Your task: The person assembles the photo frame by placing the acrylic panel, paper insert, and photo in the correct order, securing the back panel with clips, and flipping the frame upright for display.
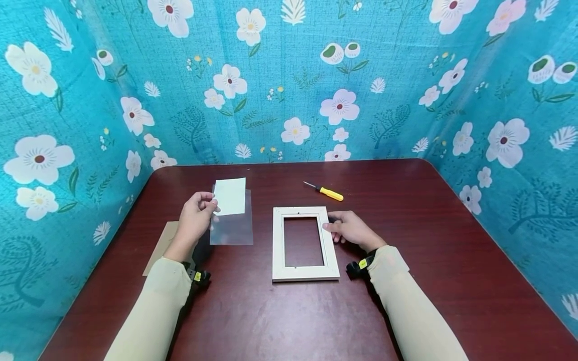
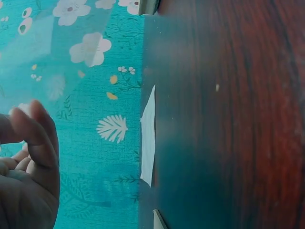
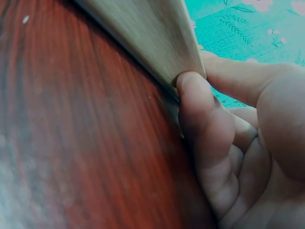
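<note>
left hand [image 1: 195,216] pinching 1 clear rectangular plastic sheet [image 1: 232,231], right hand [image 1: 354,230] pinching right edge of 1 cream rectangular wooden frame [image 1: 278,245], yellow-handled screwdriver [image 1: 331,193] lying beyond it from here

Head view: high, facing forward and down across counter [image 1: 316,316]. Wrist views: low, close in. All share counter, flowered cloth [image 1: 289,85].

White rectangular frame [image 1: 278,245], open-centred, right of a transparent sheet [image 1: 231,230]
</note>
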`<state>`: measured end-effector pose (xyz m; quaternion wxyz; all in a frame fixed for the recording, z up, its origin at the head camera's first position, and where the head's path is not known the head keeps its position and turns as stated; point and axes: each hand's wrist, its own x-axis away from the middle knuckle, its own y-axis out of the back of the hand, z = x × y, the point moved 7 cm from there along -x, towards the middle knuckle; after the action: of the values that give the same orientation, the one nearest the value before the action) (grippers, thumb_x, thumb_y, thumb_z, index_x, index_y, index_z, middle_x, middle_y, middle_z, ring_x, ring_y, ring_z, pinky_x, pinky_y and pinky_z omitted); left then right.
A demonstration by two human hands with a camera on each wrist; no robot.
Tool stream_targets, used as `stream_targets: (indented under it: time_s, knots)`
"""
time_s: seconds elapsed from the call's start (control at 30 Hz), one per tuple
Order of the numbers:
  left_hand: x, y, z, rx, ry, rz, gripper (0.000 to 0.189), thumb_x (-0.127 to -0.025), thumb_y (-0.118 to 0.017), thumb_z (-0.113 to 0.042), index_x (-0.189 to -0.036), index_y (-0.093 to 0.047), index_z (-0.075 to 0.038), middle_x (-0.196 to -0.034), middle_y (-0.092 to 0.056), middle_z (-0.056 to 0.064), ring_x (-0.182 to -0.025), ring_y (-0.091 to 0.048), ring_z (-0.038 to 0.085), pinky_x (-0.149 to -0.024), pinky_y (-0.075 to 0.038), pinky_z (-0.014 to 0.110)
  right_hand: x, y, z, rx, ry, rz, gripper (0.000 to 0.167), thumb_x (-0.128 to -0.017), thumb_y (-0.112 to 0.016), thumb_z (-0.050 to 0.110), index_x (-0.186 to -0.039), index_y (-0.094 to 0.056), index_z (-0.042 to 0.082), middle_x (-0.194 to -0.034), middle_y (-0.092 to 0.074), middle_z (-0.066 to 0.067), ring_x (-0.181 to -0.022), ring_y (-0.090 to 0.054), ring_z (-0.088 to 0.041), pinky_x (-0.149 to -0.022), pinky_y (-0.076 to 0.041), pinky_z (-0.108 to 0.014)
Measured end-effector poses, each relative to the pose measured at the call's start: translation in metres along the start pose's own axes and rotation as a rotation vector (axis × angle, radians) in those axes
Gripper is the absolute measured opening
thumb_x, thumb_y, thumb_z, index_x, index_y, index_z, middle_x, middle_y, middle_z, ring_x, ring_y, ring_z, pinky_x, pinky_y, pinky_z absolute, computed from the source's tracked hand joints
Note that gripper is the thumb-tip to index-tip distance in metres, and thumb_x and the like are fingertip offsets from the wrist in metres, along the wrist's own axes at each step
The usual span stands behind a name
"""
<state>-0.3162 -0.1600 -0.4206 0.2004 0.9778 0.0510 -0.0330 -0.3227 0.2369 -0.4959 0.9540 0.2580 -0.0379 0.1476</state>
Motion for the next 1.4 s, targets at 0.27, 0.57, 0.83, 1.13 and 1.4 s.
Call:
stream_targets:
  time_s: [0.27,0.57,0.83,1.13,1.4]
  knots:
    - [-0.001,-0.007,0.008,0.113,0.087,0.101,0.038,-0.103,-0.052,-0.026,-0.131,-0.044,-0.003,-0.091,-0.068,0.014,-0.058,-0.062,0.016,-0.052,-0.047,0.027,0.0,0.002,-0.001,-0.018,-0.007,0.006,0.062,-0.094,-0.067,0.028,-0.141,-0.044,-0.005,-0.069,-0.062,-0.009,-0.06,-0.06,-0.021,-0.053,-0.049,-0.033]
    - [0.006,-0.014,0.014,0.376,0.203,0.206,0.019,-0.104,-0.042,-0.012,-0.122,-0.038,-0.005,-0.086,-0.07,0.004,-0.064,-0.067,0.014,-0.057,-0.053,0.024,-0.001,0.003,-0.004,-0.031,-0.02,0.007,0.059,-0.094,-0.067,0.027,-0.14,-0.046,-0.003,-0.069,-0.062,-0.009,-0.06,-0.06,-0.02,-0.052,-0.049,-0.032]
    - [0.01,-0.021,0.01,0.476,0.197,0.276,0.035,-0.1,-0.053,-0.009,-0.129,-0.034,-0.004,-0.094,-0.07,0.008,-0.073,-0.07,0.016,-0.067,-0.056,0.028,0.0,0.002,-0.004,-0.032,-0.016,0.014,0.061,-0.094,-0.067,0.028,-0.14,-0.045,-0.005,-0.069,-0.062,-0.009,-0.061,-0.06,-0.021,-0.052,-0.049,-0.032]
    - [0.009,-0.032,0.006,0.501,0.174,0.319,0.025,-0.101,-0.05,-0.007,-0.124,-0.041,-0.003,-0.091,-0.061,0.009,-0.073,-0.066,0.014,-0.072,-0.056,0.028,0.0,0.004,-0.002,-0.041,-0.019,0.003,0.058,-0.094,-0.067,0.027,-0.139,-0.047,-0.003,-0.068,-0.062,-0.01,-0.059,-0.06,-0.022,-0.051,-0.049,-0.032]
    - [0.008,-0.039,0.01,0.413,0.175,0.293,0.014,-0.104,-0.047,-0.011,-0.115,-0.043,-0.003,-0.08,-0.057,0.004,-0.065,-0.052,0.012,-0.057,-0.045,0.022,-0.002,0.002,-0.005,-0.051,-0.019,0.011,0.059,-0.093,-0.068,0.029,-0.139,-0.048,-0.002,-0.068,-0.063,-0.01,-0.059,-0.06,-0.022,-0.051,-0.049,-0.032]
